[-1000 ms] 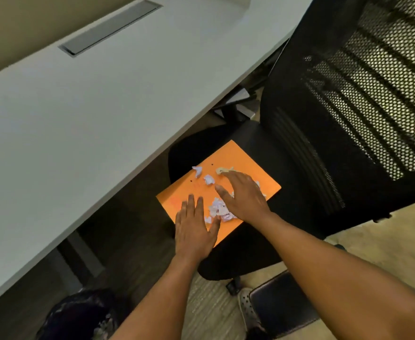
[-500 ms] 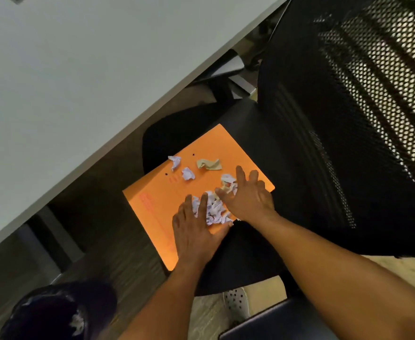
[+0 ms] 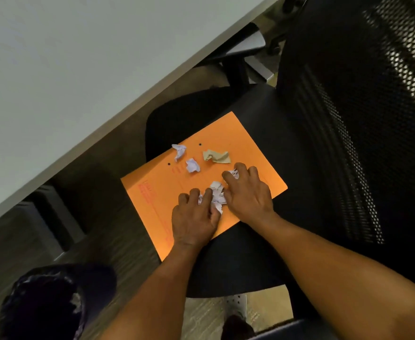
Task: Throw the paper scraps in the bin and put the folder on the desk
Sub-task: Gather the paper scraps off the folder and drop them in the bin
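An orange folder point(image 3: 160, 197) lies flat on the black chair seat point(image 3: 238, 261). Crumpled paper scraps rest on it: two white ones point(image 3: 192, 165) and a tan one point(image 3: 216, 156) lie loose at its far side. A heap of white scraps point(image 3: 216, 196) sits between my hands. My left hand point(image 3: 194, 217) curls its fingers around the heap from the left. My right hand point(image 3: 248, 192) closes on the heap from the right, with one scrap under its fingertips. A dark bin point(image 3: 49, 303) with a black liner stands on the floor at lower left.
The pale desk top point(image 3: 66, 69) fills the upper left, its edge running diagonally above the chair. The mesh chair back point(image 3: 361, 119) rises at the right. A desk leg point(image 3: 54, 217) stands near the bin. My shoe point(image 3: 238, 305) shows at the bottom.
The view has tilted down and closer. Both hands have drawn together and curled their fingers around the heap of white scraps, which were flatter and more spread before.
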